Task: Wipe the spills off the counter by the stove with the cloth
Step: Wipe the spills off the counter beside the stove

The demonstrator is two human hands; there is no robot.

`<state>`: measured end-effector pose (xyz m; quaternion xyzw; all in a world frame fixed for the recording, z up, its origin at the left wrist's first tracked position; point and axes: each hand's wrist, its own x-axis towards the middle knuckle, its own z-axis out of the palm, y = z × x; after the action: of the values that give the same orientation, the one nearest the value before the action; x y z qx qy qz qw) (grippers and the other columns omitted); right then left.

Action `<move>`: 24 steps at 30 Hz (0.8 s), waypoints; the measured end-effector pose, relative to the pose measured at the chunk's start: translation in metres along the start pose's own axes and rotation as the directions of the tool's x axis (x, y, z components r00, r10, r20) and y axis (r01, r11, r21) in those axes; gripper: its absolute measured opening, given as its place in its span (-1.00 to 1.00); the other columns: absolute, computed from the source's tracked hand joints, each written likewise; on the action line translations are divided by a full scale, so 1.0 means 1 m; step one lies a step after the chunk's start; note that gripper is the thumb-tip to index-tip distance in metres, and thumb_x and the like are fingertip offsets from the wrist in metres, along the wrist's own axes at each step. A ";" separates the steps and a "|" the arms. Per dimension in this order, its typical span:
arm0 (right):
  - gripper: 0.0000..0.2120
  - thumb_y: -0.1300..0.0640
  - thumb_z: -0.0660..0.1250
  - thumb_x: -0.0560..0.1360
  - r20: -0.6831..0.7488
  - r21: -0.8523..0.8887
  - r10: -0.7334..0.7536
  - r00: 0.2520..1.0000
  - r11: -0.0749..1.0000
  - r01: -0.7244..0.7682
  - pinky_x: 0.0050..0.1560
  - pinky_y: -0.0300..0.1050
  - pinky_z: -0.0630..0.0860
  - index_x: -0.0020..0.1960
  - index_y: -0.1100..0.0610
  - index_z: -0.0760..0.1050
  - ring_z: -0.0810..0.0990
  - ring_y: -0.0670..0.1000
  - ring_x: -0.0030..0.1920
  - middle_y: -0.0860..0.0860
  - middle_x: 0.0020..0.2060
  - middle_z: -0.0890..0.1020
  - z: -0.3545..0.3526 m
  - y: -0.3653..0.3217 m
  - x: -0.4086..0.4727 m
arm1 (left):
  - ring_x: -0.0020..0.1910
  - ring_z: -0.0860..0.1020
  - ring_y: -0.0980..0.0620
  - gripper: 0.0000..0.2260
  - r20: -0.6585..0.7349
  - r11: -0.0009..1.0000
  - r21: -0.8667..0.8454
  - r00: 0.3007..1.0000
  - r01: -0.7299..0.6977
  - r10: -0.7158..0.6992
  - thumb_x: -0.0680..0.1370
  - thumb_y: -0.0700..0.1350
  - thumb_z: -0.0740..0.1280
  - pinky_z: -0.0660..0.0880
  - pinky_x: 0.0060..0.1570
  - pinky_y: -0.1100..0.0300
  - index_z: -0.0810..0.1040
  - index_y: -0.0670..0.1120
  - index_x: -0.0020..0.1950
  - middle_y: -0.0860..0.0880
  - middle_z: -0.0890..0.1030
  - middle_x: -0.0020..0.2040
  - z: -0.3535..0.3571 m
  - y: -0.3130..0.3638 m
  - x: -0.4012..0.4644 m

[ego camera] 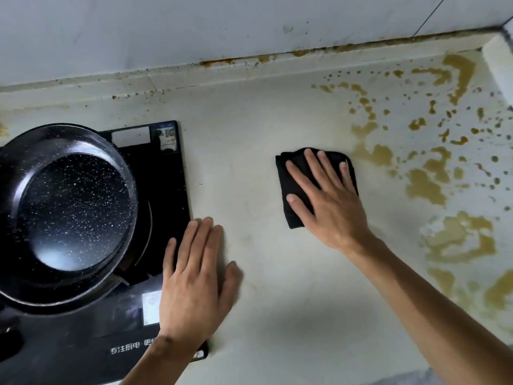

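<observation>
A folded black cloth lies flat on the pale counter, right of the stove. My right hand presses down on it with fingers spread. Yellow-brown spills cover the counter to the right of the cloth, from the back wall to the front; the nearest blotch touches the cloth's upper right corner. My left hand rests flat, palm down, on the right edge of the black stove and the counter beside it, holding nothing.
A black speckled pan sits on the stove at the left. A stained white backsplash ledge runs along the back. A white raised edge stands at the far right corner.
</observation>
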<state>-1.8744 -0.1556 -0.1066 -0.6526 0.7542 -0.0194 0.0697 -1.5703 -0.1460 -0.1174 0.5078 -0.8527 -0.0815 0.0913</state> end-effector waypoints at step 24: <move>-0.47 -0.27 0.30 0.61 -0.033 0.301 0.647 0.761 0.733 -0.610 0.19 0.07 0.51 0.45 0.03 0.46 0.53 0.14 0.32 0.04 0.21 0.64 -0.031 0.023 -0.051 | 0.71 0.21 -0.07 -0.40 -0.033 1.000 -0.010 0.999 0.005 -0.005 0.59 0.10 0.25 0.00 0.70 -0.11 0.40 -0.14 0.59 -0.08 0.38 0.64 -0.005 0.005 0.001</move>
<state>-1.8940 -0.1035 -0.0745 -0.3395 0.9233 -0.1423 0.1096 -1.5737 -0.1453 -0.1111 0.5106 -0.8495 -0.0777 0.1078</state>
